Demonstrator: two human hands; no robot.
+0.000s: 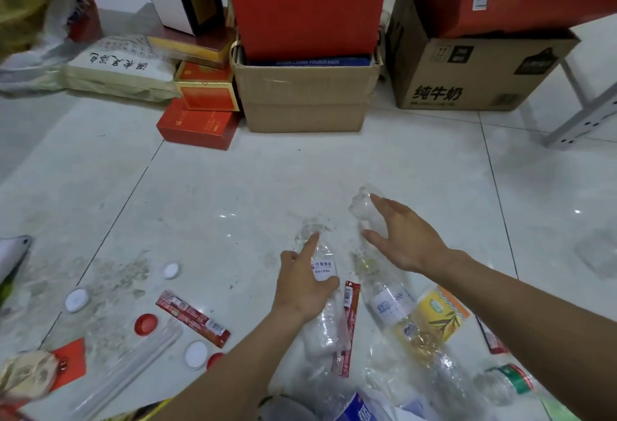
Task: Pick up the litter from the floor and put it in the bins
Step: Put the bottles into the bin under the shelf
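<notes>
On the floor in front of the cardboard box, the left hand grips a clear bottle with a white label, thumb on the label and forefinger lying along it toward the box. The right hand hangs over a crushed bottle with its fingers spread and released; whether they touch it I cannot tell. A red wrapper lies right against the gripped bottle on the side away from the box and may be dragged along or flicked aside as the bottle lifts. Thin plastic like this probably buckles under a squeeze, so the bottle could slip out. The crushed one may skid on the tile if pressed from above rather than closed on. Farther from the box lie a yellow-labelled bottle, a second wrapper, a white cap and a red cap, small enough to be missed. No bin shows. The tiles are pale and glossy, with dark joints and grimy smudges. Red boxes are stacked on the cardboard box, and a carton stands to its right.
</notes>
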